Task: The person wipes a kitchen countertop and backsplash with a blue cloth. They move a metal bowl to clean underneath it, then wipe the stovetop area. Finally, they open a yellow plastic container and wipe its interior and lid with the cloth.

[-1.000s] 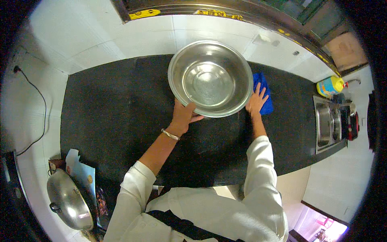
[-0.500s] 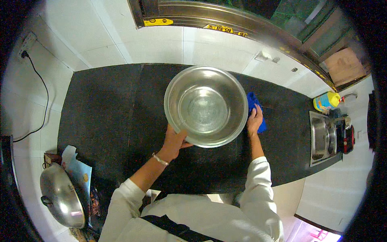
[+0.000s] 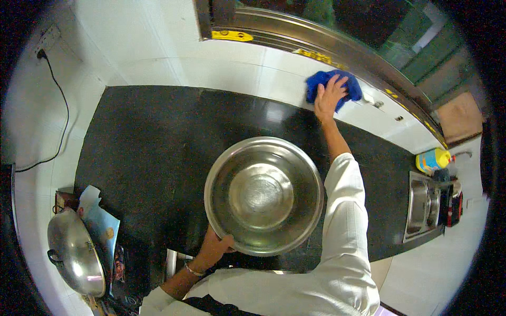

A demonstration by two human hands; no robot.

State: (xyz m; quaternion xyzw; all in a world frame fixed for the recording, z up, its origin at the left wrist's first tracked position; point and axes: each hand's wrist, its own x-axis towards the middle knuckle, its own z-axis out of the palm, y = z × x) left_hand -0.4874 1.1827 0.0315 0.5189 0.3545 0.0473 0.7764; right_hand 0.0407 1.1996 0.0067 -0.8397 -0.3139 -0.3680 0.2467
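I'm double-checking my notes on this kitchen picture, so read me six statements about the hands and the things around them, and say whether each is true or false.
1. The left hand holds the metal bowl by its rim. True.
2. The right hand is spread over the blue cloth. True.
3. The blue cloth lies inside the metal bowl. False: it is beyond the bowl, up at the white wall.
4. A yellow bottle is near the sink. True.
5. The sink is on the person's left. False: it is on the right.
6. Both hands are on the metal bowl. False: only the left hand is.
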